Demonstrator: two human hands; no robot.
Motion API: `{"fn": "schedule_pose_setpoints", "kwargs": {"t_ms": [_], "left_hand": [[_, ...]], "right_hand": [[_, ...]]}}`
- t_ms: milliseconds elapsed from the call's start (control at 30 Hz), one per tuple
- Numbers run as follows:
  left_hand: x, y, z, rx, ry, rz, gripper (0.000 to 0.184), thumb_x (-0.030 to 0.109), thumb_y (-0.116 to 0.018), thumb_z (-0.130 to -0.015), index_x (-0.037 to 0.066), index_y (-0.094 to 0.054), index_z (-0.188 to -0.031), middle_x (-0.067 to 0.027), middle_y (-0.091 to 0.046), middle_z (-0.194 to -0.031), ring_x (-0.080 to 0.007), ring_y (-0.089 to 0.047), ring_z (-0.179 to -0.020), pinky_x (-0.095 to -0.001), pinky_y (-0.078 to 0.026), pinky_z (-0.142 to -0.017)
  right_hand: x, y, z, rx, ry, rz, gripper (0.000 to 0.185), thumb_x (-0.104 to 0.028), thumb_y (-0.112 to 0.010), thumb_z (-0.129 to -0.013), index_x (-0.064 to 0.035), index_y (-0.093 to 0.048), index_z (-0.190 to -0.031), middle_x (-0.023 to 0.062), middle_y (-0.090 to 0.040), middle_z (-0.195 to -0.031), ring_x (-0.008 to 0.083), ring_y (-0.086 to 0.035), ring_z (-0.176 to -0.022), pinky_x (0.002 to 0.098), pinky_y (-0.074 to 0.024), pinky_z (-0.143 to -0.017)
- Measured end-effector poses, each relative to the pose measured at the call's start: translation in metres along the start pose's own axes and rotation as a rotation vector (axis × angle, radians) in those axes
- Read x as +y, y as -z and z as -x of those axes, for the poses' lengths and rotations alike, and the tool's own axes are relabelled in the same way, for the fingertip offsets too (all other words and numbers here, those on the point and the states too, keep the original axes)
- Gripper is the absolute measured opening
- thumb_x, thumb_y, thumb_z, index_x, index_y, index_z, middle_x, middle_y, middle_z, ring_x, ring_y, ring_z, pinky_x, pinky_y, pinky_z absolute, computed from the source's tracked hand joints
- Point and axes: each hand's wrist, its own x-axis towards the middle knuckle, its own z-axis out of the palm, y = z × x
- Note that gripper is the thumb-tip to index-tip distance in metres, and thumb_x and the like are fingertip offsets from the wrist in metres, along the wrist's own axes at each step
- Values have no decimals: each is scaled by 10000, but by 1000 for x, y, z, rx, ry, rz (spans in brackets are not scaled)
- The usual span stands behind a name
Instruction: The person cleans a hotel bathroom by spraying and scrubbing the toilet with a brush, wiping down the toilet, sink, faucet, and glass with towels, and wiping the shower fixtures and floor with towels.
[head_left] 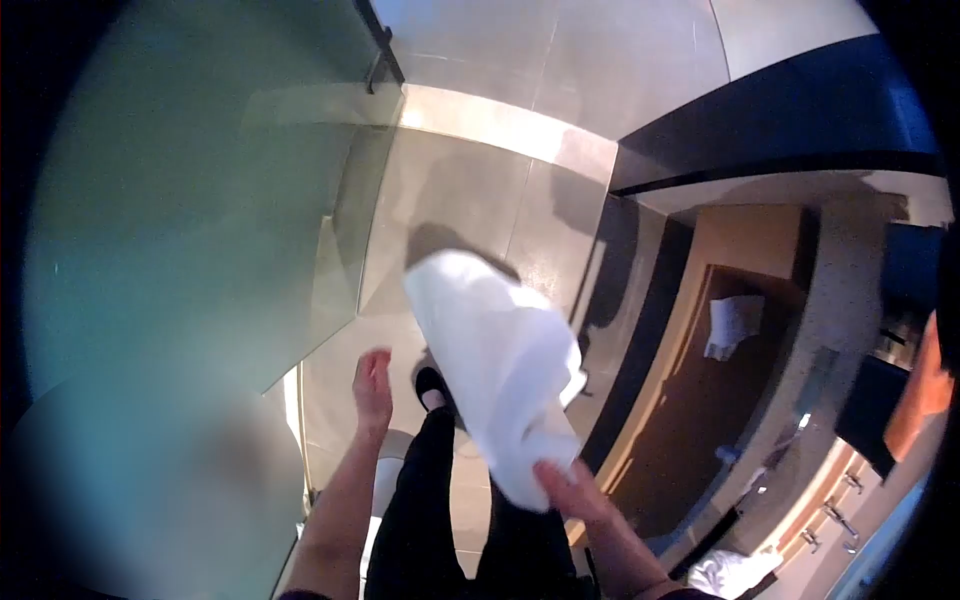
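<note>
A white towel hangs in front of my legs, spread out and partly folded over itself. My right hand grips its lower right edge, the fingers closed on the fabric. My left hand is to the left of the towel, apart from it and holding nothing, its fingers loosely extended. Below the hands are my legs in black trousers and one black shoe. The other foot is hidden by the towel.
A frosted glass panel stands on the left, with tiled floor ahead. To the right, a wooden vanity has a white cloth in its recess. Taps, an orange item and a crumpled white cloth are farther right.
</note>
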Motion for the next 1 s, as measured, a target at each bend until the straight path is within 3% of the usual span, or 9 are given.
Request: {"fn": "schedule_pose_setpoints", "kwargs": {"t_ms": [200, 267, 400, 500, 533, 767, 867, 933, 1000], "left_hand": [[-109, -69, 69, -801, -244, 334, 479, 237, -222, -942, 24, -136, -1362, -105, -104, -1432, -201, -76, -1322, -305, -38, -1076], [-64, -90, 128, -865, 357, 337, 524, 410, -271, -924, 30, -351, -1275, -97, -485, -1101, -176, -439, -1059, -275, -324, -903], [7, -62, 191, -1658, 1028, 646, 563, 513, -312, -887, 44, -509, -1127, -4, -493, -745, -115, -479, -739, -232, -368, -660], [67, -9, 237, -1289, 1016, 612, 591, 647, -382, -796, 97, -597, -805, 96, -212, -491, -53, -248, -470, -202, -188, -456], [56, 2, 231, -1401, 991, 663, 564, 650, -394, -789, 107, -547, -800, 55, -324, -531, -79, -350, -510, -211, -275, -482], [28, -15, 244, -1451, 945, 235, 854, 757, -328, -716, 217, -157, -1356, -183, -452, -1135, -236, -534, -794, -389, -425, -725], [115, 57, 265, -1272, 478, 87, 828, 714, -346, -744, 165, -228, -1352, -131, -328, -1315, -297, -293, -1215, -450, -289, -963], [38, 17, 251, -1096, -227, 323, 616, 559, -399, -814, 155, -354, -1276, -89, -359, -1287, -201, -288, -1219, -370, -223, -1001], [45, 40, 256, -918, -233, 774, 462, 478, -439, -828, 159, -453, -1162, -57, -409, -1246, -127, -331, -1182, -344, -261, -958]], "right_hand": [[-64, 1, 151, -384, -174, -393, 408, -230, -544, -834, -33, -438, -1176, 84, -498, -1103, 178, -465, -1024, 319, -377, -865], [-66, 7, 161, -364, -131, -350, 406, -232, -537, -838, -32, -438, -1177, 85, -498, -1107, 178, -466, -1027, 318, -378, -867], [-72, 19, 167, -180, -31, -221, 401, -235, -524, -846, -29, -439, -1180, 88, -498, -1115, 178, -468, -1032, 318, -380, -871], [-79, 31, 167, -78, 68, -164, 398, -237, -514, -852, -27, -439, -1181, 90, -498, -1121, 177, -469, -1036, 318, -381, -874], [-83, 34, 166, -54, 101, -146, 397, -238, -511, -854, -26, -439, -1182, 90, -498, -1123, 177, -470, -1037, 317, -382, -875], [-98, 21, 175, 76, 328, -31, 392, -243, -487, -867, -21, -440, -1187, 94, -497, -1137, 177, -473, -1046, 317, -385, -882], [-106, -3, 183, 139, 420, 10, 390, -245, -477, -873, -19, -440, -1189, 96, -497, -1144, 177, -474, -1050, 316, -386, -885], [-112, -18, 189, 176, 480, 27, 389, -247, -471, -877, -18, -440, -1190, 97, -497, -1148, 176, -475, -1053, 316, -387, -887], [-116, -37, 200, 212, 542, 39, 388, -248, -464, -881, -16, -440, -1191, 98, -497, -1152, 176, -476, -1056, 316, -388, -889]]}}
